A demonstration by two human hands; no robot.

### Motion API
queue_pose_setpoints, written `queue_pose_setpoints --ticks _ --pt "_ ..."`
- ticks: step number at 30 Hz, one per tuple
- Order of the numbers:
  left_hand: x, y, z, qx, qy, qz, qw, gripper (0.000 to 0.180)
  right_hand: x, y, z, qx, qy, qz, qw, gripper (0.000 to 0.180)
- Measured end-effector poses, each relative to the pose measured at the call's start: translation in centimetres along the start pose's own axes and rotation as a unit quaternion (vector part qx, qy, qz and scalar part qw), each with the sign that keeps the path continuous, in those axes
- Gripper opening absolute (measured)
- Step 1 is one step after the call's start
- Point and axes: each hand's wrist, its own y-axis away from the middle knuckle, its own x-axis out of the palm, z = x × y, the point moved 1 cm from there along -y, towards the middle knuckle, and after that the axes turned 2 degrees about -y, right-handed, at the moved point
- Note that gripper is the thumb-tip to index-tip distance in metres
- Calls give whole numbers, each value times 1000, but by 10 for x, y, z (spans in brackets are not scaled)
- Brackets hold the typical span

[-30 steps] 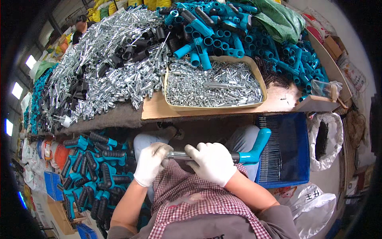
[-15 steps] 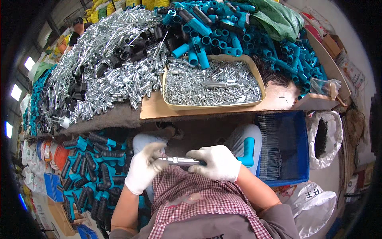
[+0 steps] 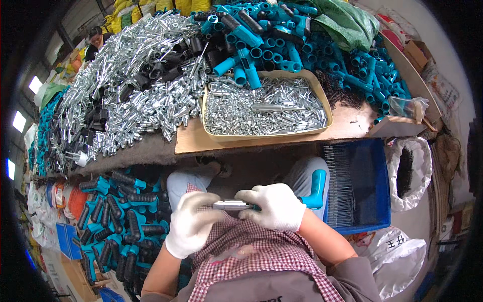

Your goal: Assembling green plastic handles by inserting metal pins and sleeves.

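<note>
My gloved right hand [image 3: 274,206] is closed round a teal tool body; its L-shaped handle [image 3: 316,189] sticks out past my wrist, over my right knee. From the other side of that hand a shiny metal tube [image 3: 232,205] points left. My gloved left hand [image 3: 195,221] curls its slightly blurred fingers round the tube's left end, hiding it. Both hands are above my lap, over a checked apron [image 3: 236,234]. Beyond them, on the bench, a cream tray [image 3: 266,135] holds many small metal parts.
Metal tubes [image 3: 131,65] are heaped at the bench's left, teal housings [image 3: 282,45] at its back. Teal tools with black grips [image 3: 121,216] pile up by my left leg. To my right are a blue crate [image 3: 370,186] of metal rods and a white sack [image 3: 425,173]. A person [image 3: 94,43] is far left.
My left hand has moved slightly right and down, its fingers now covering the tube end that showed before. My right hand keeps its grip. The view has shifted slightly.
</note>
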Motion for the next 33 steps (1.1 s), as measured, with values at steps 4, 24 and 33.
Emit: queue_pose_setpoints --ticks 4,24,33 --pt "1 8 -3 -467 225 -25 855 24 0 -2 6 -3 27 16 1000 34" --pt "19 19 6 -288 228 -13 930 84 -5 -9 4 -93 -228 -153 957 44" --pt "5 41 -14 -397 138 46 906 64 8 -5 -63 103 148 5 984 44"
